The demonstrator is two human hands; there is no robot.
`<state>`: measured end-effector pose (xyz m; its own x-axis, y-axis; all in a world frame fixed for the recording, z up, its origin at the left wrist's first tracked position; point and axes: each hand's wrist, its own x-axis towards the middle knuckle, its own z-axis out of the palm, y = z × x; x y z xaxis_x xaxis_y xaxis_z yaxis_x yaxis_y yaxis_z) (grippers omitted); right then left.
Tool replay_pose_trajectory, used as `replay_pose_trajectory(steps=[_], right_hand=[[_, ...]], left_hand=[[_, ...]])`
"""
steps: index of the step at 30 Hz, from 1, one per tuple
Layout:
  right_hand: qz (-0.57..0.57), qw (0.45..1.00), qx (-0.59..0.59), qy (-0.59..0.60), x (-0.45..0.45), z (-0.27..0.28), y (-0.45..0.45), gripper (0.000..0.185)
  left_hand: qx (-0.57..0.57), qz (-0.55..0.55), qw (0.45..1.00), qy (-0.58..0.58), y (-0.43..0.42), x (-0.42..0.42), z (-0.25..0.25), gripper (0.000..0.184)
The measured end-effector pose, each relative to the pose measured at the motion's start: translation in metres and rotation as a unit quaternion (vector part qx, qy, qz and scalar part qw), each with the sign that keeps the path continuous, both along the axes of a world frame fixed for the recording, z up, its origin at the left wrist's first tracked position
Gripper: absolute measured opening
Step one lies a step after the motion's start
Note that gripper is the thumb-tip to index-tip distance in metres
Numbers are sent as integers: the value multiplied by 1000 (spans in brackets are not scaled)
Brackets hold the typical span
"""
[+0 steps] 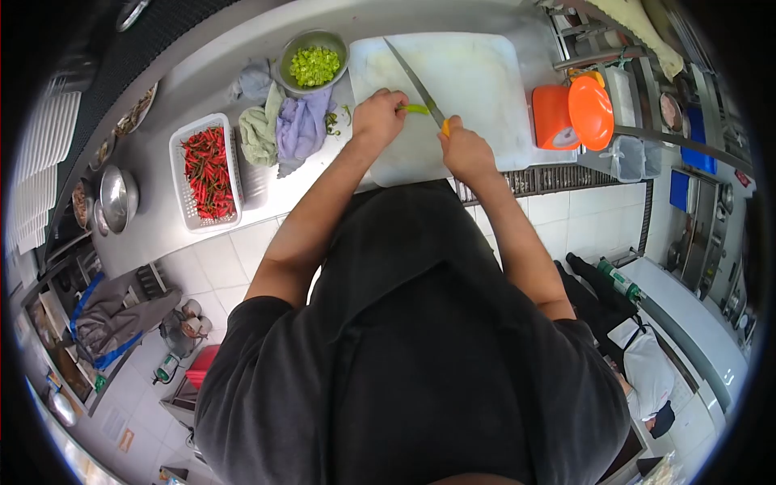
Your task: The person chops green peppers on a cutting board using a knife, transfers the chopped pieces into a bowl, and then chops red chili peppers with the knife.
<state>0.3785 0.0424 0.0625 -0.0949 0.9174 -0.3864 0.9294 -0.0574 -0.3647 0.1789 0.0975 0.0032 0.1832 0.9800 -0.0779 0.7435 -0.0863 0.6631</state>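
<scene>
My left hand (380,118) is closed on a green chili pepper (416,108) that lies over the white cutting board (485,73). In my right hand (467,150) is the yellow handle of a kitchen knife (414,79), its long blade pointing up and left across the board. The blade is at the pepper's right end; whether it touches the pepper I cannot tell. Left of the board's top corner, a metal bowl (343,50) holds chopped green pepper (314,66). Small green stem scraps (331,123) lie on the counter beside my left wrist.
A white basket (178,174) of red chilies (212,174) stands at the left, beside green (260,129) and purple cloths (304,125). An orange scale (553,118) sits right of the board. Metal bowls (119,199) are at far left. Another person (647,364) is behind at right.
</scene>
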Motion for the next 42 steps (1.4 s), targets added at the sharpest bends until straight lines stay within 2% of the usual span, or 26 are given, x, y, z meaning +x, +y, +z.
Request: replay_pose_trajectory(steps=[5,10,14,17,23,26,29,35,38,42], right_hand=[[-31,999,-15,-20,-13,-18,1,30],[-5,1000,-7,-1,-8,0,5,31],[-29,999,-15,-12,-15,-21,3,32],[3,1000,-14,-9,-11,1,7,33],[-21,999,-23,-9,-21,-13,5,33],[-1,1000,-22,-12,-19,8,4,33],[-39,999,-33,-17,-28,-16,0,33],[-5,999,-29,-14,-22,10,4,33],[-36,999,-19,-2,-29,-23,2,33],[-13,1000,-17,9,-25,-1,5,32]], left_hand=[[-2,-7,1000,7,2,-1,-1,15],[5,-20,1000,14,6,-2,-2,16],[-33,-31,999,14,6,-1,2,17],[-26,-54,997,52,7,-1,7,18],[-40,-84,994,52,12,-2,10,21],[-30,-96,993,61,13,-2,5,22],[-29,-102,993,59,13,-2,8,24],[-30,-100,993,62,14,-1,7,24],[-29,-101,993,57,15,-2,4,23],[-23,-95,994,48,10,-3,3,21]])
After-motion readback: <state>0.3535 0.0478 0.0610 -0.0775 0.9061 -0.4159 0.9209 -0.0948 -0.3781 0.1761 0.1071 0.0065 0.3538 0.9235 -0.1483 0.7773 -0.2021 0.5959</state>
